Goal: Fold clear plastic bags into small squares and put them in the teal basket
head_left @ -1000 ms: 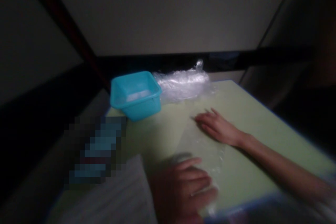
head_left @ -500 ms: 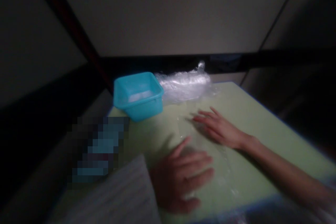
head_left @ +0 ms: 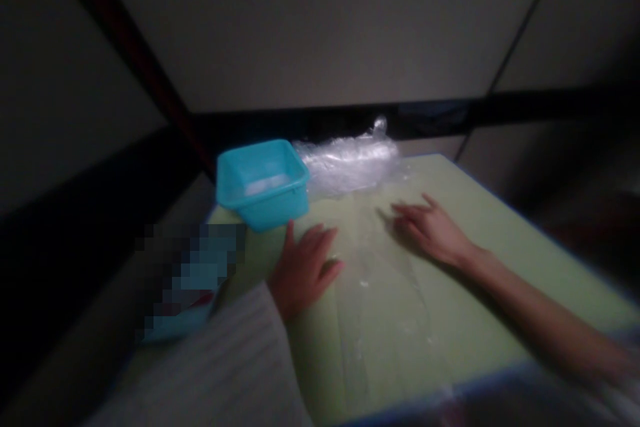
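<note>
L hand [head_left: 307, 273] fingers loosely spread, nothing gripped, just in front of turquoise plastic tub [head_left: 277, 209]; R hand [head_left: 435, 230] half bent, well right of tub, can't tell if fingertips pinch anything; clear plastic film [head_left: 385, 307] flat, front-right of tub, btwn & nearer than hands; crumpled clear plastic [head_left: 350, 163] just beside tub's right; yellow-green tabletop [head_left: 500, 230] under tub etc

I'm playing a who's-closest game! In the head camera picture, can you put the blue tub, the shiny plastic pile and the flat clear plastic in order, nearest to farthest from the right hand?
From the right hand:
1. Flat clear plastic, close by on its left.
2. Shiny plastic pile, ahead and to the left.
3. Blue tub, farther left, beside the pile.
</note>
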### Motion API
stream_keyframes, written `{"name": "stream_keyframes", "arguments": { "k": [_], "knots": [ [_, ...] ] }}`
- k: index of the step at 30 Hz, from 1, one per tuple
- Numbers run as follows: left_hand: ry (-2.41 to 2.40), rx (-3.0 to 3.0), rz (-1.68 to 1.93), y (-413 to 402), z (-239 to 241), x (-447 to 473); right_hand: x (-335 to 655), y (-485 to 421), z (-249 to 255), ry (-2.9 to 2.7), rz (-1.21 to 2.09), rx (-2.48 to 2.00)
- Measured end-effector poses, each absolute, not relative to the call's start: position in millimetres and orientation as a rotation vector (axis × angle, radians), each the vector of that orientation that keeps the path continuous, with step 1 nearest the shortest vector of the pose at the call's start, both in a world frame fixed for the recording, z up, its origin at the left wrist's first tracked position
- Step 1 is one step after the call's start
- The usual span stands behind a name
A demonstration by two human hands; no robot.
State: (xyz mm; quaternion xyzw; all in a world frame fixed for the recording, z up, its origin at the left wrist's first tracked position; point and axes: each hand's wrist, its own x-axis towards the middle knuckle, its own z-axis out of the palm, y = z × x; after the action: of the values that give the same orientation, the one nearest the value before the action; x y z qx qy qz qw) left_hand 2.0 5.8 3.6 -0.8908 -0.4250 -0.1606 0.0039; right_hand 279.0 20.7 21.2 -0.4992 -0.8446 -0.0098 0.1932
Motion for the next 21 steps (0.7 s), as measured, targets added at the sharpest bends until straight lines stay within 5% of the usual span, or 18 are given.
{"name": "stream_keyframes", "arguments": {
  "k": [21],
  "knots": [
    [-1.394, -2.798, -0.526, 5.3, -1.0, 4.0, 262.0, 28.0, 13.6, -2.625, 0.156, -1.058]
  ]
}}
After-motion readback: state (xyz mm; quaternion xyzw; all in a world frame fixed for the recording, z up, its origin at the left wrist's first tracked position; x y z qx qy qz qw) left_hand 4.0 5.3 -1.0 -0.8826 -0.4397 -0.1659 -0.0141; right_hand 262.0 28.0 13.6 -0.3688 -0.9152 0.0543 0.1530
